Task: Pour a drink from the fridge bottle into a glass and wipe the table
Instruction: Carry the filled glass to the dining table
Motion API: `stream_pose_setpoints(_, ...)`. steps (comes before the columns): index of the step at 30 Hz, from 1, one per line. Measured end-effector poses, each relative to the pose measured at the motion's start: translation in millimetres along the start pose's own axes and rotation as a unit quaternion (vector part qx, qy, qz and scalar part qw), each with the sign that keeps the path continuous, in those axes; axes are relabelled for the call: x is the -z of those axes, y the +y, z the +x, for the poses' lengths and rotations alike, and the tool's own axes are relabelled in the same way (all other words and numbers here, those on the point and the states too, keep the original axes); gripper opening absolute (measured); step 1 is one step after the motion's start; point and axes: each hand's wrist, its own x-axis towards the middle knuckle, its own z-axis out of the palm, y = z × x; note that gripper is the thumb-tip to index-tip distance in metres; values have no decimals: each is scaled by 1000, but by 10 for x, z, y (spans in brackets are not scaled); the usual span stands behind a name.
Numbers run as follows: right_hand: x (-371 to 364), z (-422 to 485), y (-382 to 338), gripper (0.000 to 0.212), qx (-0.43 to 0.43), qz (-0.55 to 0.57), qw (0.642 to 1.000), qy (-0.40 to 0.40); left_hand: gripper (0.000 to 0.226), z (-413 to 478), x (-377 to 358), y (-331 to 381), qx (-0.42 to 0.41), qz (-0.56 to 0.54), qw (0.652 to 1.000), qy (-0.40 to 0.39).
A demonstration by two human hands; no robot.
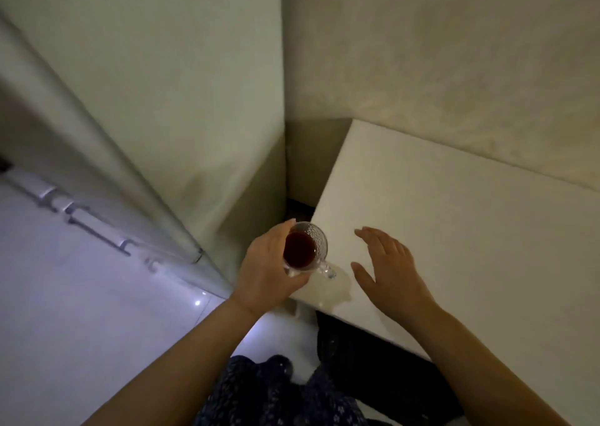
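Our left hand (pixel 271 265) has its grip wrapped round the clear textured glass mug of dark red drink (pixel 303 250), at the white counter (pixel 454 231) corner. Right hand (pixel 388 271) hovers spread, holding nothing. We're full and near the edge, so a tilt spills it.

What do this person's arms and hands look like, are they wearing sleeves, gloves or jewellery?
Both forearms are bare as far as the picture shows: no sleeves reach them. The left hand and the right hand wear no gloves, and no rings, watch or bracelets show. The light is dim, so small details could be missed. Lower down, dark blue clothing with a small pale floral print is visible.
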Motion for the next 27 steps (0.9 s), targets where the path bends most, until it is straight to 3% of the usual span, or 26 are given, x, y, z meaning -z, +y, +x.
stream_pose_setpoints(4,-131,151,-596,53,146,-2,988,-54,83,-678,629,-84,100,34,987,118)
stream_pose_setpoints(9,-474,127,-1628,55,297,5,948,-110,82,-1757,1358,-278,234,79,942,228)
stream_pose_setpoints(17,-1343,-390,-3597,55,492,4,848,-197,86,-3654,2319,-658,408,153,815,381)
stream_pose_setpoints(27,-2453,-1431,-6038,54,667,0,694,-270,81,-5745,3200,-1112,552,176,650,492)
